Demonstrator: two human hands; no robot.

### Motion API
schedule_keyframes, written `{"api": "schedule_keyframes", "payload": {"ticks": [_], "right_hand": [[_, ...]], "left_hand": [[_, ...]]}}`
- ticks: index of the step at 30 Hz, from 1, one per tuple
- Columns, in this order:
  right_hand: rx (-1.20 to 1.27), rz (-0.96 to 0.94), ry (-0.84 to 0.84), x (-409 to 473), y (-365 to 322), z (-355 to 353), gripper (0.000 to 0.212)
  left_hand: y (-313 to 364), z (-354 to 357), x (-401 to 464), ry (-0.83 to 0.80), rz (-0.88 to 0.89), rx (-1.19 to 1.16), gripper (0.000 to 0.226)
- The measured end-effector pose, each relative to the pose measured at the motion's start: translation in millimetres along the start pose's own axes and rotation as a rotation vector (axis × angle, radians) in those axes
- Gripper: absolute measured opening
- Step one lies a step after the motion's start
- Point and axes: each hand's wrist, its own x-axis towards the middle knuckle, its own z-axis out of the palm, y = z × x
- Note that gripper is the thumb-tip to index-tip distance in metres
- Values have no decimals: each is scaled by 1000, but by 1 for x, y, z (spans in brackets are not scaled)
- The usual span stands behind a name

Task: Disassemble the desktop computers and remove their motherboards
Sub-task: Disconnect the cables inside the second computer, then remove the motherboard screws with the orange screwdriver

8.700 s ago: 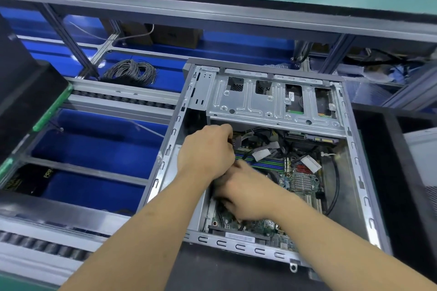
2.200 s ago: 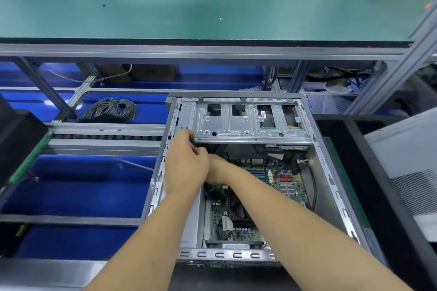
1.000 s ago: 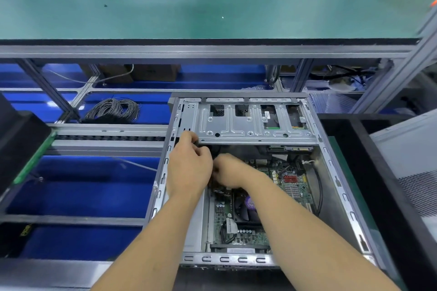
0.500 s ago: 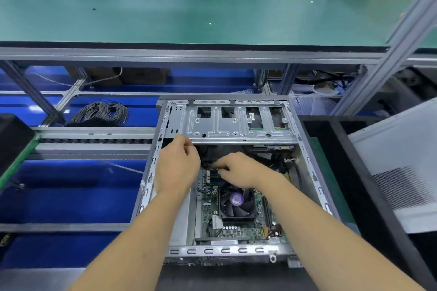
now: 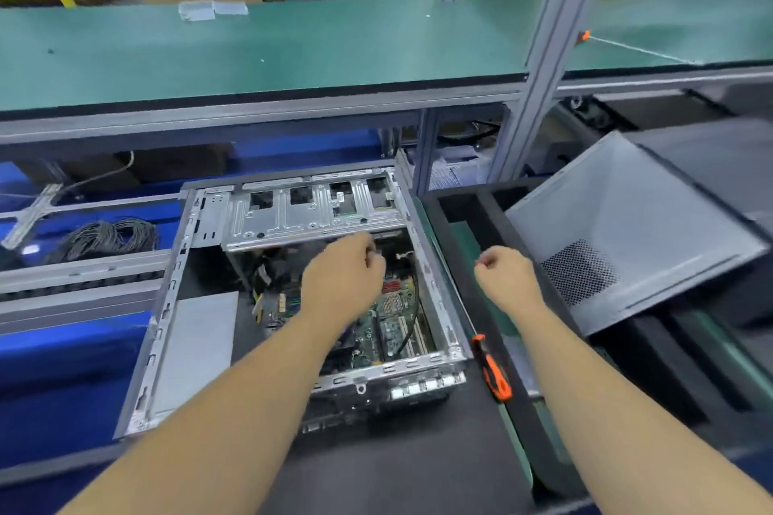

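Open desktop case (image 5: 293, 305) lying on its side on the dark worktop (image 5: 397, 472), side panel off, motherboard (image 5: 391, 326) still seated on the case floor beneath the drive cage (image 5: 313, 213). Left hand (image 5: 343, 278) reaching in over the board just below the cage, fingers curled; possibly pinching a cable or connector, but motion blur leaves that unclear, so cannot tell. Right hand (image 5: 504, 278) outside the case, over the black tray (image 5: 460, 205) at the right wall, fingers curled in with something small and reddish apparently nipped at the fingertips, likely a screw or plug, though too small to name. Orange-handled screwdriver (image 5: 493, 368) lying just beside the case's near right corner.

Step in hand, by judgement: freeing cables and fasteners ahead of lifting the board. Best done by gripping each plug at its body, not the wires, and pulling straight out along its socket. Worth dropping the small part into the tray before going back in. Black cable (image 5: 412, 318) running along the board's right edge needs clearing too. Every mounting screw out before any lift; then board raised level, away from the rear ports, without flexing.
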Motion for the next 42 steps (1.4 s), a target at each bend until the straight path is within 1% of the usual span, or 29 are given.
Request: {"api": "schedule_keyframes", "payload": {"ticks": [1, 4, 5, 7, 9, 10, 13, 15, 17, 21, 24, 26, 28, 30, 32, 35, 36, 38, 42], "right_hand": [[-88, 48, -108, -5, 18, 6, 17], [-332, 118, -400, -26, 50, 30, 47], [-393, 127, -464, -33, 55, 36, 49], [-457, 124, -503, -39, 57, 40, 39], [-467, 98, -455, -38, 51, 36, 22], [-434, 90, -405, -35, 46, 30, 17], [-201, 41, -176, -23, 17, 1, 15], [-56, -41, 8, -18, -11, -26, 16], [97, -146, 141, -19, -45, -52, 16], [413, -352, 288, -28, -119, -92, 28], [576, -502, 406, -39, -168, -109, 46], [632, -611, 425, -46, -199, -111, 52], [648, -697, 384, -51, -228, -107, 54], [594, -778, 361, -53, -253, -100, 53], [534, -852, 362, -53, -274, -94, 50], [568, -921, 354, -50, -304, -85, 51], [580, -938, 355, -49, -313, -83, 52], [577, -971, 340, -48, -328, -78, 53], [547, -991, 238, -44, -344, -64, 56]], "left_hand": [[14, 8, -3, -32, 40, -11, 16], [31, 22, -12, -96, 126, 34, 14], [30, 23, -13, -97, 144, 63, 13], [21, 19, -13, -76, 142, 97, 12], [3, 7, -12, -47, 109, 120, 12], [-9, 0, -12, -36, 94, 152, 11], [-53, -26, -16, 1, 78, 299, 8], [-81, -42, -21, 14, 45, 373, 11], [-101, -53, -25, 32, 9, 380, 12], [-119, -54, -38, 89, -50, 289, 19], [-121, -39, -51, 147, 5, 351, 22], [-122, -34, -52, 169, 44, 377, 25], [-124, -34, -51, 151, 8, 344, 29], [-125, -35, -49, 134, -36, 299, 32], [-126, -37, -49, 145, -68, 201, 34], [-127, -44, -49, 156, -148, -31, 36], [-128, -46, -49, 152, -166, -74, 36], [-128, -48, -49, 123, -185, -80, 33], [-127, -46, -48, 86, -196, -36, 28]]}}
